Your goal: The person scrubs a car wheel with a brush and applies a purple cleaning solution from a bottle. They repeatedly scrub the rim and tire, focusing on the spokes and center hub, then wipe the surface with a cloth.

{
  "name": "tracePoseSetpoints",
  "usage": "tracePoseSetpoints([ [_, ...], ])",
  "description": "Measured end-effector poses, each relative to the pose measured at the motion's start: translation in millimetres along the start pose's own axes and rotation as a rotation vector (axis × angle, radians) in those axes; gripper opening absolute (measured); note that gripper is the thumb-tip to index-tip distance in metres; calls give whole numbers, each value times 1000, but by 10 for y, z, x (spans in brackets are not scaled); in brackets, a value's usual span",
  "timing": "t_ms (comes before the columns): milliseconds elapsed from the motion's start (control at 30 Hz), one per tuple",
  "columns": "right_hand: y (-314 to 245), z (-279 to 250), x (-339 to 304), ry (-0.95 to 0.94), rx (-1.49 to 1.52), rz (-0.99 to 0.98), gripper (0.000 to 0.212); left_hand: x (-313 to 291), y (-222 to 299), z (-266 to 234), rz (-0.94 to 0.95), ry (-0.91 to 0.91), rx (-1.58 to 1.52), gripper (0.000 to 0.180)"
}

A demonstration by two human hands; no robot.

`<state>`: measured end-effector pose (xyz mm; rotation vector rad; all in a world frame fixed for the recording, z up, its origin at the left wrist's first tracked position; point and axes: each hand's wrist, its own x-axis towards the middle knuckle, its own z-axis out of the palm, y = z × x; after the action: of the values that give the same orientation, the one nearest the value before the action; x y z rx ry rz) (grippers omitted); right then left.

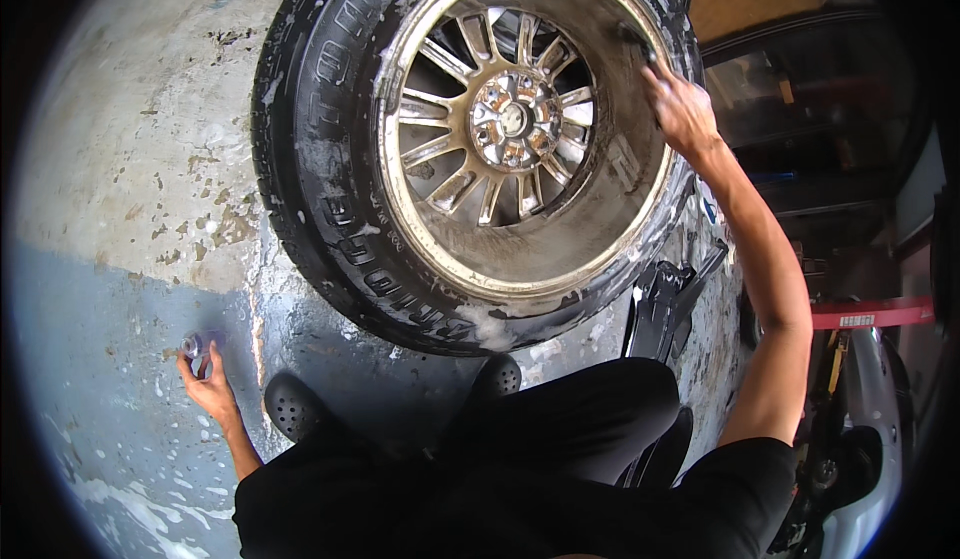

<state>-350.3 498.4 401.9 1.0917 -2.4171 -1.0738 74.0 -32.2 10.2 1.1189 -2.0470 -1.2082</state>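
Observation:
A large wheel with a black tyre [318,149] takes up the upper middle, its inner side facing me. Soap foam clings to its sidewall. The metal rim [515,119] is wet and brownish with grime, and light shows between its spokes. Inside the rim's right edge, my right hand [683,111] is closed on a dark brush [648,47], blurred and partly hidden by the fingers. Down at the left, apart from the wheel, my left hand [208,387] has its fingers curled round a small see-through, purplish bottle [204,342], smeared by motion.
My dark clogs [293,406] stand just below the tyre. Beside its lower right lies a black metal frame piece [665,304]. Farther right are a red beam [870,313] and a silver vehicle part [868,439]. Foam spatters the worn grey-blue floor [130,399].

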Motion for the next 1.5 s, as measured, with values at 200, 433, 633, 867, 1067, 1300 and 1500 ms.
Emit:
tracePoseSetpoints([
  [200, -107, -170, -221, -589, -11, 57, 49, 7, -13, 10, 43, 44, 19, 53],
  [433, -162, 116, -611, -766, 217, 177, 26, -27, -75, 42, 33, 62, -20, 56],
  [633, -200, -153, -478, -268, 466, 274, 26, -35, 17, 16, 2, 63, 3, 56],
  [867, -253, 41, -304, -190, 487, 188, 24, -51, -43, -54, 12, 75, 40, 49],
  [1067, -65, 806, -709, -253, 618, 221, 19, -57, -26, 27, 7, 46, -25, 47],
  [1300, -131, 972, -433, -392, 694, 70, 21, -63, -57, -12, -4, 37, 10, 55],
  [1500, -365, 884, -233, -422, 751, 234, 22, -80, -3, -21, 10, 45, -9, 52],
])
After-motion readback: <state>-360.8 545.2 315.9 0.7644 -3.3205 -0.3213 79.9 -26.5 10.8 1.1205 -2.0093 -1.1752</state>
